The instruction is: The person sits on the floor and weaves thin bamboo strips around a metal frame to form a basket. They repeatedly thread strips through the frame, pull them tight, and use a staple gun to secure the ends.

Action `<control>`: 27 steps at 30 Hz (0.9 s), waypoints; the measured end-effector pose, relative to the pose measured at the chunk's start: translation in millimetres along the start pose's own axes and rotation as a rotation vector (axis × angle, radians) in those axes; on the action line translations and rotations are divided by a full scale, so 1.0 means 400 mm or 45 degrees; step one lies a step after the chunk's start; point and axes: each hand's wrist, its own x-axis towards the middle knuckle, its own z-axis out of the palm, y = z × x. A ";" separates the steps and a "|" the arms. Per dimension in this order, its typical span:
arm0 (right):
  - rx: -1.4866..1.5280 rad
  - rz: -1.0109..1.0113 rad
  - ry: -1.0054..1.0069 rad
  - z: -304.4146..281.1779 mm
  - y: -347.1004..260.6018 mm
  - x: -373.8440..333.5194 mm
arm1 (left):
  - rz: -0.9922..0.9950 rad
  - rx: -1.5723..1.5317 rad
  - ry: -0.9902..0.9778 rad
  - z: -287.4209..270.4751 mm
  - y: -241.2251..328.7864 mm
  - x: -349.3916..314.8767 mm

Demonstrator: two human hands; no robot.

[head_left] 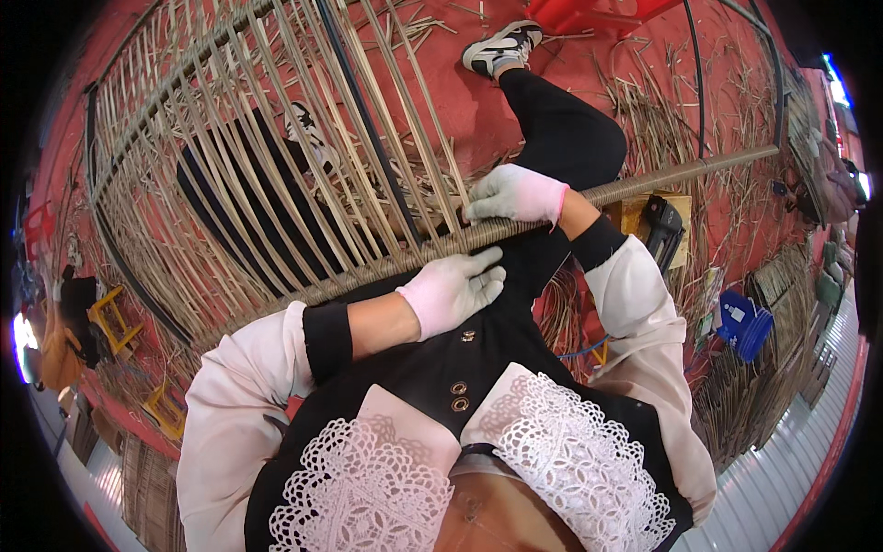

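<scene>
Across my lap lies a large frame whose near bar (681, 172) is wrapped in tan rattan-like strips. Long pale strands (414, 110) run from this bar to the far side, with a dark rod (363, 115) among them. My right hand (520, 195), in a white glove, rests on the bar, its fingers bent and pinching at the last strand where it meets the bar. On the near side of the bar is my left hand (452, 293), also gloved. Its fingers are partly stretched and apart, close beneath the bar, and no held thing shows in them.
Loose strips (648, 120) litter the red floor. Right of my knee a black tool (664, 230) lies on a yellow stand. A blue bucket (745, 324) and bundled strips (763, 396) are farther right; a yellow stool (115, 319) is left. A red plastic seat (598, 14) is ahead.
</scene>
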 end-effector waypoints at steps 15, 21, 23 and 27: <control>-0.282 -0.043 0.063 0.003 -0.004 0.002 | 0.003 0.446 0.459 0.050 -0.011 0.070; 0.066 -0.108 0.332 0.001 -0.033 -0.039 | -0.134 0.362 0.334 0.099 0.023 0.004; 0.156 -0.289 0.548 0.004 -0.050 -0.082 | -0.072 0.457 0.105 0.120 0.058 -0.046; -0.015 -0.184 0.006 0.018 -0.058 -0.130 | -0.025 0.301 -0.114 0.175 0.152 -0.134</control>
